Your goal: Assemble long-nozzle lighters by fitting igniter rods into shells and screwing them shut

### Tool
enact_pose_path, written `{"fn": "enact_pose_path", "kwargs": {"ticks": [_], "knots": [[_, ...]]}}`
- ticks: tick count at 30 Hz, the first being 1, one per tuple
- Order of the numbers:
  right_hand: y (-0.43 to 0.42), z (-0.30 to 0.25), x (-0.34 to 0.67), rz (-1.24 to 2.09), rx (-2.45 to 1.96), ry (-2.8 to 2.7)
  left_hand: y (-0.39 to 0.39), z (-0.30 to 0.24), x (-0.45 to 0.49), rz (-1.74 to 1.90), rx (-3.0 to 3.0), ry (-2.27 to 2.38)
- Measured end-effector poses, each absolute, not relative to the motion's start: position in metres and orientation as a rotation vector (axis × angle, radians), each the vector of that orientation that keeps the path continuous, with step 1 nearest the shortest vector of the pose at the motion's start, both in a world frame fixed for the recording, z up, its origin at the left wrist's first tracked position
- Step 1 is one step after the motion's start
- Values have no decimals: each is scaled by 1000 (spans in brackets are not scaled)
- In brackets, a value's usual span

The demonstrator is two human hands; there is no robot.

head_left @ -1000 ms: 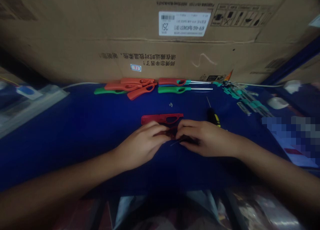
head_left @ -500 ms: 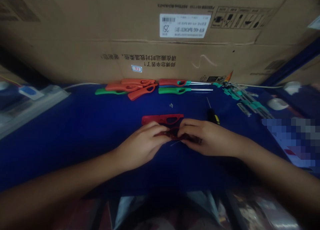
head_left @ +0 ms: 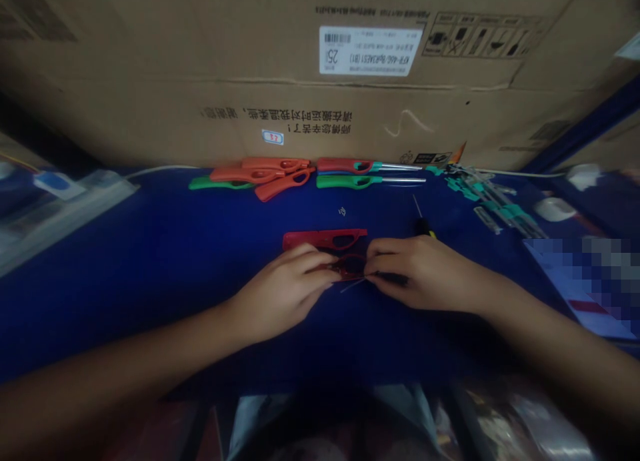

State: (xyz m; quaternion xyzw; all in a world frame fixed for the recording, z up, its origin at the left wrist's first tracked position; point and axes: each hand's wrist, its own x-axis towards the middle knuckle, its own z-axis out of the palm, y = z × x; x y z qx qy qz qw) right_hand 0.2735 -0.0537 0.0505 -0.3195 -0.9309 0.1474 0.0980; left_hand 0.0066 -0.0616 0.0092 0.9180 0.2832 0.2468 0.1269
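Observation:
My left hand (head_left: pixel 285 289) and my right hand (head_left: pixel 420 271) meet at the middle of the blue table (head_left: pixel 150 261), fingers pinched on a dark red lighter shell half (head_left: pixel 350 266) that lies between them. A thin wire (head_left: pixel 353 285) sticks out below it. A second red shell half (head_left: pixel 325 238) lies flat just beyond my fingers. What sits under my right fingers is hidden.
Orange and green shells (head_left: pixel 255 175) and two assembled long lighters (head_left: pixel 367 173) lie at the back by a big cardboard box (head_left: pixel 320 74). A screwdriver (head_left: pixel 423 222) lies behind my right hand. Teal-tipped inner parts (head_left: pixel 487 197) are piled at right. A plastic bag (head_left: pixel 60 201) lies at left.
My right hand slid slightly to the right, uncovering more of the dark red shell half. My left hand barely moved.

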Motion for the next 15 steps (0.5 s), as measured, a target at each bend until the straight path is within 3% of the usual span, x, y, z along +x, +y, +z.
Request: {"fn": "enact_pose_path", "kwargs": {"ticks": [11,15], "knots": [[-10,37,299,98,-1153,-2371,-60,11,6,722,2695,808],[6,32,315,-180,-1542,-2311,-60,15,4,712,2723,814]]}}
